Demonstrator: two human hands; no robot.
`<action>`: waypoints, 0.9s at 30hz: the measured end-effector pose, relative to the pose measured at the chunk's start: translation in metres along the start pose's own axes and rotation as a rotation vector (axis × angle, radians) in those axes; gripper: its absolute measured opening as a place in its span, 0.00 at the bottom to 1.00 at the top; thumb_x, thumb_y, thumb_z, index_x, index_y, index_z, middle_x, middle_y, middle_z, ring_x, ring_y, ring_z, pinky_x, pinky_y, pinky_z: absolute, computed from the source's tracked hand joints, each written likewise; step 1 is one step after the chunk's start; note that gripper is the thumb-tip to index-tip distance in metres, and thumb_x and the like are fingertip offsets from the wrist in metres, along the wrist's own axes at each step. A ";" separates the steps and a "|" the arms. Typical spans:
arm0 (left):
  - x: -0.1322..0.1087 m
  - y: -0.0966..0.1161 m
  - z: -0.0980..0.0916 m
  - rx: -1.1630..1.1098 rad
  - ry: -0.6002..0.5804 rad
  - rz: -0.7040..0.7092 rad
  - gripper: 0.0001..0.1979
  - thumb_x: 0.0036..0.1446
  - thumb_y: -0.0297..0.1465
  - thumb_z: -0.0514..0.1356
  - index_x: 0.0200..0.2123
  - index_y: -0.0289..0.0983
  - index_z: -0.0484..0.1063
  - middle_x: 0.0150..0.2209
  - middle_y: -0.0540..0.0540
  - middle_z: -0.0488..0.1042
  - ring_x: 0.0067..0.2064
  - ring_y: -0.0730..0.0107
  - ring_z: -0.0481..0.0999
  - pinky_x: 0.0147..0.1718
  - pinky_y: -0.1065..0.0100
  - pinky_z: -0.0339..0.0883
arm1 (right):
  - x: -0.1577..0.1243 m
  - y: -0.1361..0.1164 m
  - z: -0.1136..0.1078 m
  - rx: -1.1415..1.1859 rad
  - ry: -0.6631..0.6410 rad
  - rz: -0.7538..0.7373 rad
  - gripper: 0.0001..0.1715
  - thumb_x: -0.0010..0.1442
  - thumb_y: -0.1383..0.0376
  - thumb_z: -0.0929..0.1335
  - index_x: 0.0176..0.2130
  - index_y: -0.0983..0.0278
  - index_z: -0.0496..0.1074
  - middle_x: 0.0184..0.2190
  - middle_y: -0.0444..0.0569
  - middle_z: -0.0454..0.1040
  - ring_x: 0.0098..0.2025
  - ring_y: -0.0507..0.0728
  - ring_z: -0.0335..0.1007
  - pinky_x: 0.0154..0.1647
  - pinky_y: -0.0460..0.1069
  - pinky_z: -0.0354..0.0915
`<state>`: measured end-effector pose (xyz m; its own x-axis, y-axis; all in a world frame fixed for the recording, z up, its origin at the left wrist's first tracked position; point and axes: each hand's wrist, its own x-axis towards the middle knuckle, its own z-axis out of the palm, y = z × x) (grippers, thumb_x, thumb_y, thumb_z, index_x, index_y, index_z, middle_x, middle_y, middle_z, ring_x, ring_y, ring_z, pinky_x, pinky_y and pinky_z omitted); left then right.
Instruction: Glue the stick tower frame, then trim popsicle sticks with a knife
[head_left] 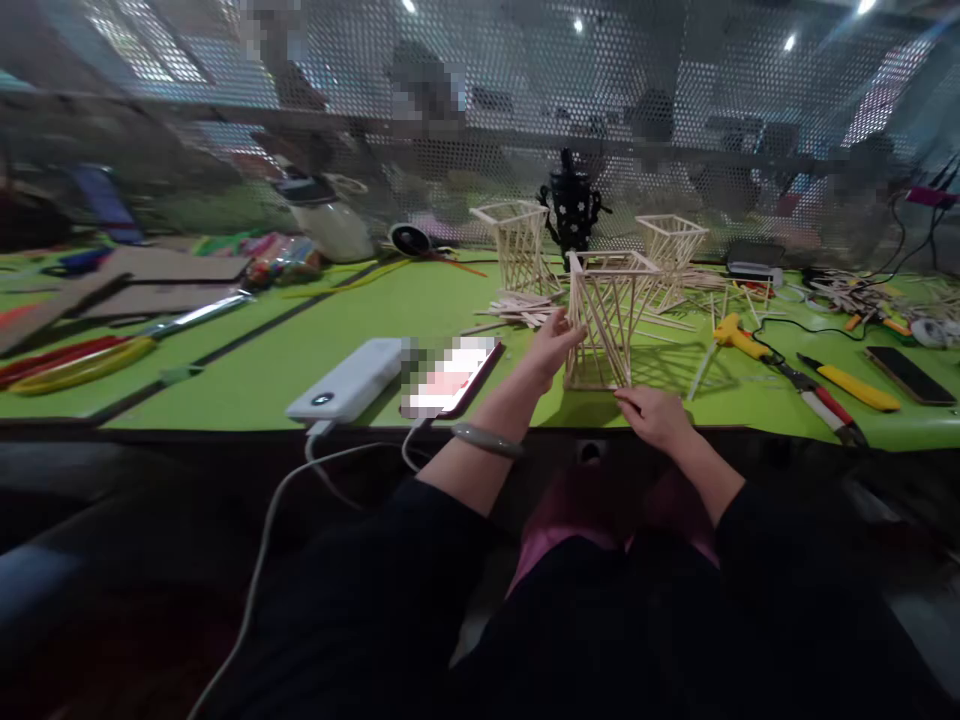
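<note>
In front of me on the green table stands a frame of thin wooden sticks [611,340], with a square rim on top and slanting sticks down its sides. My left hand [553,348] is at its left side, the fingers closed around the sticks near the left edge. At the frame's front right bottom corner, my right hand [654,414] pinches the base stick between thumb and fingers. Two similar stick frames, one back left [517,250] and one back right [670,255], stand behind. Loose wooden sticks [525,308] lie in a pile behind my left hand.
A yellow glue gun [739,338], pliers [821,402], a yellow-handled tool [859,387] and a dark phone [910,375] lie to the right. Left are a cabled white power bank [349,380] and a lit phone [454,378]. A black urn-shaped vessel [570,205] stands behind the frames.
</note>
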<state>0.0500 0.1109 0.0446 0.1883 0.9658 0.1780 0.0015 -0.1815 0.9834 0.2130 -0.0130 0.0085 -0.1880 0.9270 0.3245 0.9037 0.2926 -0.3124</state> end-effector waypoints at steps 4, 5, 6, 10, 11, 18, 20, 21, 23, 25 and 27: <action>0.001 0.002 0.004 -0.041 -0.041 -0.059 0.24 0.42 0.30 0.64 0.46 0.38 0.68 0.36 0.46 0.76 0.42 0.62 0.74 0.44 0.60 0.66 | 0.000 -0.002 -0.001 0.019 -0.034 -0.003 0.18 0.63 0.63 0.61 0.48 0.61 0.75 0.47 0.49 0.77 0.48 0.56 0.73 0.46 0.49 0.66; 0.002 0.003 0.006 -0.052 -0.048 -0.054 0.23 0.41 0.29 0.65 0.45 0.38 0.68 0.34 0.47 0.76 0.40 0.64 0.74 0.43 0.62 0.66 | 0.000 -0.002 -0.001 0.022 -0.047 -0.003 0.19 0.63 0.63 0.60 0.48 0.61 0.74 0.47 0.49 0.77 0.48 0.56 0.73 0.46 0.49 0.65; 0.003 0.003 0.007 -0.060 -0.054 -0.046 0.24 0.41 0.29 0.65 0.44 0.37 0.68 0.34 0.48 0.76 0.39 0.65 0.74 0.42 0.63 0.66 | -0.001 -0.003 -0.001 0.023 -0.059 -0.001 0.19 0.64 0.63 0.60 0.49 0.62 0.74 0.46 0.49 0.77 0.47 0.56 0.73 0.46 0.49 0.65; 0.006 0.006 0.013 -0.043 -0.069 -0.065 0.22 0.38 0.29 0.67 0.40 0.36 0.68 0.31 0.50 0.75 0.35 0.69 0.73 0.39 0.66 0.66 | -0.001 -0.004 -0.003 0.010 -0.096 0.000 0.19 0.64 0.61 0.61 0.50 0.62 0.73 0.45 0.50 0.77 0.47 0.56 0.73 0.44 0.49 0.65; 0.007 0.007 0.014 -0.029 -0.069 -0.084 0.20 0.38 0.29 0.67 0.37 0.36 0.68 0.31 0.50 0.74 0.35 0.69 0.73 0.39 0.66 0.65 | -0.001 -0.005 -0.004 0.007 -0.099 -0.003 0.19 0.64 0.61 0.61 0.50 0.61 0.73 0.44 0.50 0.78 0.46 0.56 0.73 0.44 0.49 0.64; 0.010 0.019 0.011 0.002 -0.047 -0.150 0.12 0.39 0.29 0.65 0.28 0.37 0.66 0.28 0.50 0.71 0.32 0.69 0.70 0.33 0.65 0.65 | -0.002 -0.005 -0.005 0.010 -0.093 -0.043 0.19 0.64 0.61 0.61 0.49 0.61 0.74 0.44 0.50 0.78 0.46 0.56 0.73 0.42 0.49 0.65; 0.011 0.026 0.009 -0.003 -0.052 -0.173 0.11 0.39 0.29 0.65 0.28 0.37 0.67 0.27 0.50 0.69 0.30 0.70 0.69 0.31 0.65 0.65 | -0.003 -0.005 -0.005 0.001 -0.102 -0.041 0.19 0.64 0.61 0.61 0.49 0.61 0.74 0.43 0.50 0.78 0.46 0.56 0.73 0.41 0.49 0.66; 0.012 0.031 0.008 -0.008 -0.057 -0.186 0.11 0.39 0.30 0.64 0.28 0.37 0.67 0.27 0.50 0.69 0.29 0.70 0.68 0.30 0.65 0.65 | -0.003 -0.005 -0.005 -0.009 -0.109 -0.032 0.19 0.64 0.61 0.61 0.49 0.60 0.74 0.43 0.50 0.78 0.45 0.57 0.74 0.40 0.49 0.66; 0.013 0.043 0.002 -0.033 -0.065 -0.214 0.09 0.41 0.30 0.63 0.29 0.37 0.67 0.28 0.50 0.68 0.28 0.71 0.68 0.29 0.64 0.66 | -0.003 -0.005 -0.004 -0.025 -0.121 -0.006 0.19 0.64 0.60 0.60 0.49 0.59 0.74 0.42 0.49 0.79 0.44 0.57 0.75 0.39 0.49 0.66; 0.014 0.061 -0.010 -0.077 -0.071 -0.242 0.07 0.44 0.29 0.61 0.30 0.36 0.67 0.28 0.49 0.68 0.27 0.72 0.68 0.31 0.63 0.68 | -0.004 -0.005 -0.004 -0.022 -0.128 0.005 0.19 0.64 0.60 0.61 0.48 0.59 0.75 0.44 0.48 0.79 0.46 0.57 0.74 0.41 0.50 0.67; 0.018 0.081 -0.028 -0.084 -0.048 -0.214 0.05 0.48 0.29 0.59 0.31 0.35 0.67 0.28 0.49 0.68 0.27 0.72 0.69 0.33 0.62 0.69 | -0.004 -0.006 -0.005 -0.011 -0.132 -0.004 0.19 0.63 0.61 0.61 0.48 0.59 0.75 0.46 0.47 0.78 0.49 0.57 0.73 0.43 0.49 0.66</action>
<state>0.0262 0.1184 0.1288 0.2392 0.9703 -0.0351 -0.0344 0.0446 0.9984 0.2104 -0.0196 0.0140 -0.2398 0.9490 0.2049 0.9068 0.2943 -0.3018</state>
